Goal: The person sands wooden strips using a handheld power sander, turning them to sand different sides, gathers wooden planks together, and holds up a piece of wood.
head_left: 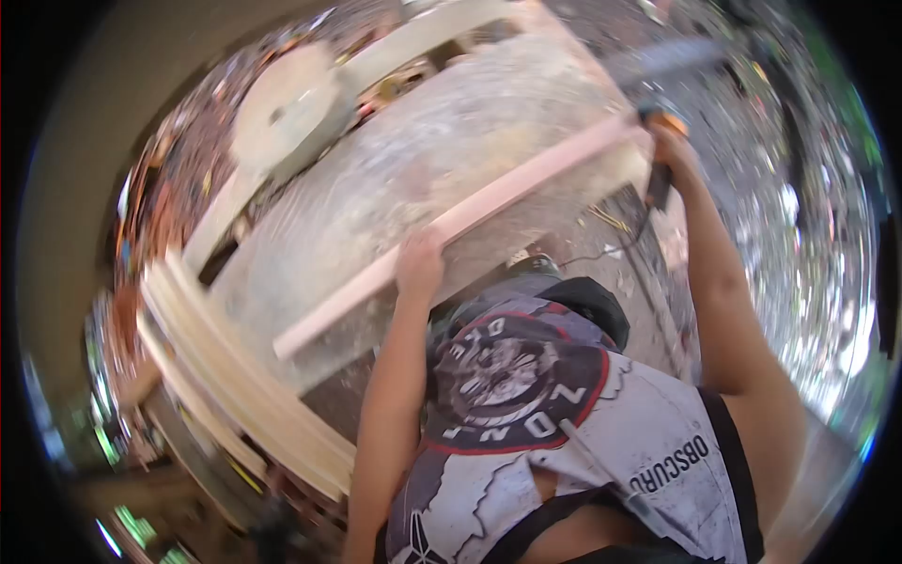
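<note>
A long, pale wooden strip (526, 183) lies diagonally across a dusty worktable (376, 179). My left hand (420, 258) is closed over the strip near its middle, with the fingers partly hidden. At the far right end of the strip, my right hand (669, 146) grips an orange and black power tool (662, 122), blurred, so its exact kind does not show. The tool is against or right beside the strip's end; I cannot tell which. From it a dark cord (592, 256) runs back towards my body.
Several long pale boards (254, 385) are stacked at the lower left. A thick, round-edged wooden piece with a small hole (287, 113) sits at the table's far left, joined by or touching flat bars (427, 39). Blurred debris covers the ground beyond.
</note>
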Demonstrator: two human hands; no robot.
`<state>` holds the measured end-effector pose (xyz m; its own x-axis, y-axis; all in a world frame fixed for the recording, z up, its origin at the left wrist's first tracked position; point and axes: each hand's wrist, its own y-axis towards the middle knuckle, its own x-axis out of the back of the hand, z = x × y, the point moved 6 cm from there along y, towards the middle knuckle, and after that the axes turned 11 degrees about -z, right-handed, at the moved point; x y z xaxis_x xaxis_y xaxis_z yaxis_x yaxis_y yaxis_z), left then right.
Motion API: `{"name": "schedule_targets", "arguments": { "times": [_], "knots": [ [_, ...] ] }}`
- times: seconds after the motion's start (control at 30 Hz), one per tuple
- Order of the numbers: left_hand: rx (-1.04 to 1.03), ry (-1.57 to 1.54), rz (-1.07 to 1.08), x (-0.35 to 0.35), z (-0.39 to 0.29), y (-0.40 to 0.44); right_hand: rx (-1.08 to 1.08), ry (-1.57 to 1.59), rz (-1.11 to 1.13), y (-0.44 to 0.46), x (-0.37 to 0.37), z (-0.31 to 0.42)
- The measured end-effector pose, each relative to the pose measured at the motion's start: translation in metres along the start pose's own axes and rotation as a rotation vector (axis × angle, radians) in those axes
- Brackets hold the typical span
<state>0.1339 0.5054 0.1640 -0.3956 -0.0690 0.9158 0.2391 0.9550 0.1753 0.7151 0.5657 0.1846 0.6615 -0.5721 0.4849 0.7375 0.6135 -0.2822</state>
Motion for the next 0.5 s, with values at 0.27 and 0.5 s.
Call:
{"name": "schedule_targets", "arguments": {
  "times": [0.27,0.5],
  "knots": [
    [0.271,0.001,0.160,0.009,0.013,0.044,0.073,0.210,0.490,-0.093,-0.068,0.074],
    [0.417,0.001,-0.236,0.087,0.100,-0.032,0.193,-0.075,0.798,-0.238,-0.186,0.167]
  ]
}}
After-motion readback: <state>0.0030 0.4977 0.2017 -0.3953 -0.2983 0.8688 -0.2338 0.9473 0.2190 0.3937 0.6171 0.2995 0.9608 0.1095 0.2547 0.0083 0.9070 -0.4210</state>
